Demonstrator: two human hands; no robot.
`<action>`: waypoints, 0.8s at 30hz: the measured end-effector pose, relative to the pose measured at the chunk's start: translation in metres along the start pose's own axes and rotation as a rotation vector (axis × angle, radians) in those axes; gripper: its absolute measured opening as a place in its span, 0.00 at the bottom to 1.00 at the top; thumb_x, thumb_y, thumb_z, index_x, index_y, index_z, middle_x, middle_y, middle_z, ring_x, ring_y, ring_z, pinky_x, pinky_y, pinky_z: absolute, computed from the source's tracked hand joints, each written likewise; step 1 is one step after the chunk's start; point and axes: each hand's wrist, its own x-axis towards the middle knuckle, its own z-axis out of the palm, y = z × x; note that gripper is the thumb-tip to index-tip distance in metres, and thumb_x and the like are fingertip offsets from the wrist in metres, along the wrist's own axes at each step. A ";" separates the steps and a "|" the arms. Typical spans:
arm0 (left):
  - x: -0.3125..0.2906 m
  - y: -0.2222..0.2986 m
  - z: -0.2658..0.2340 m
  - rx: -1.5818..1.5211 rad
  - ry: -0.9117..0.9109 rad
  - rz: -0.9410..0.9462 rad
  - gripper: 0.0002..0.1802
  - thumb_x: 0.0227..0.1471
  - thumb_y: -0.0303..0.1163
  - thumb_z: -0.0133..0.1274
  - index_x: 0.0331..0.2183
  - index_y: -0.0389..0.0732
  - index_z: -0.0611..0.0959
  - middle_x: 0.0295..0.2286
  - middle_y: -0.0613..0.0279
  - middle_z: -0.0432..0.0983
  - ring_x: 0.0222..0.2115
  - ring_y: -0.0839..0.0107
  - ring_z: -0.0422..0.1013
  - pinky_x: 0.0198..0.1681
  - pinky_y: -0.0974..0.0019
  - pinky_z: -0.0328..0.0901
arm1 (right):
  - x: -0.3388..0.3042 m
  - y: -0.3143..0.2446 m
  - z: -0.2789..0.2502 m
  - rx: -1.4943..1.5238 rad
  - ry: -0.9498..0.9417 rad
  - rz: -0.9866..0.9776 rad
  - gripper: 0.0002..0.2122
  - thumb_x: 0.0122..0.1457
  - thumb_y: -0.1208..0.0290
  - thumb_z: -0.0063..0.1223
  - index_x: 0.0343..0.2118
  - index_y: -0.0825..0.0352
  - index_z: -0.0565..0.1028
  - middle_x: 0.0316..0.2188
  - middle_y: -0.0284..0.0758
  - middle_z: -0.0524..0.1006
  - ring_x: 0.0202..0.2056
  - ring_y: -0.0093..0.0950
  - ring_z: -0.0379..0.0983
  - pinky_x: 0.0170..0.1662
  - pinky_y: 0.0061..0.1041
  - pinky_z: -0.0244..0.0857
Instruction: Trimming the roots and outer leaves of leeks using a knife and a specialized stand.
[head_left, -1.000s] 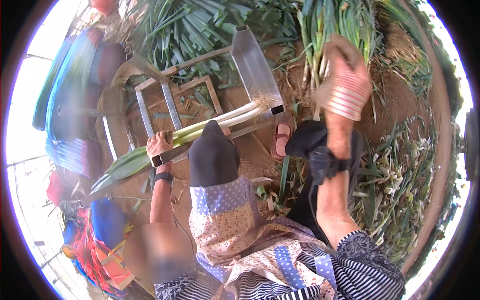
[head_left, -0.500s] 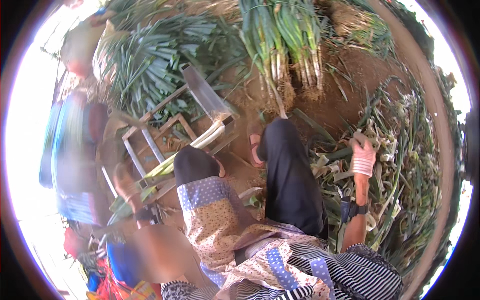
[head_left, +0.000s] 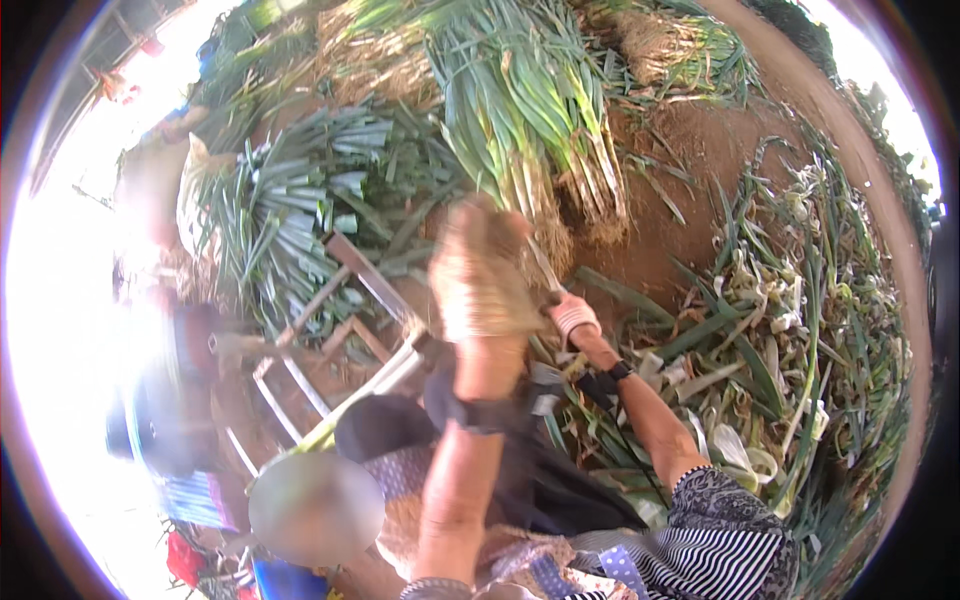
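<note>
A big bunch of leeks [head_left: 520, 110] lies ahead of me, green leaves away from me and pale roots toward me. My left hand [head_left: 482, 275], in a light glove, reaches over the middle, close to the root ends. Motion smears its fingers, so whether it holds anything cannot be made out. My right hand [head_left: 574, 316], in a pink-and-white glove, is closed around the near end of a thin pale stalk [head_left: 545, 266] that points up to the bunch's roots. Across the metal frame [head_left: 370, 280] at my left knee rests a peeled leek [head_left: 385, 375].
Cut green leaves [head_left: 300, 190] are heaped at the far left. A pile of stripped leaves [head_left: 760, 330] covers the right side. Another root-ended bunch [head_left: 670, 50] lies at the far right on brown soil [head_left: 650, 250]. A blue object [head_left: 290, 578] sits low at the left.
My left hand has swung from the peeled leek at the left up to the bunch ahead. My right hand has left the stripped leaves and taken hold of the pale stalk. The view has shifted.
</note>
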 end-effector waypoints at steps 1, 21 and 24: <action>0.005 -0.022 -0.003 -0.040 0.052 -0.022 0.08 0.51 0.33 0.54 0.32 0.38 0.79 0.26 0.61 0.76 0.25 0.68 0.72 0.28 0.67 0.68 | 0.019 -0.001 0.020 0.125 -0.001 -0.053 0.16 0.49 0.60 0.48 0.38 0.63 0.75 0.38 0.46 0.75 0.43 0.45 0.70 0.45 0.38 0.65; 0.057 -0.056 -0.038 0.228 0.268 -0.274 0.13 0.54 0.40 0.50 0.34 0.40 0.78 0.24 0.61 0.73 0.27 0.68 0.69 0.34 0.66 0.65 | 0.150 -0.064 0.085 -0.247 0.363 0.245 0.14 0.51 0.71 0.50 0.42 0.64 0.70 0.34 0.40 0.72 0.35 0.36 0.71 0.35 0.34 0.66; 0.054 -0.051 -0.040 0.184 0.262 -0.280 0.13 0.53 0.40 0.51 0.34 0.40 0.78 0.24 0.62 0.73 0.26 0.68 0.69 0.34 0.65 0.65 | 0.164 -0.051 0.092 -0.149 0.385 0.280 0.13 0.49 0.68 0.52 0.38 0.65 0.73 0.35 0.41 0.73 0.37 0.39 0.72 0.36 0.36 0.67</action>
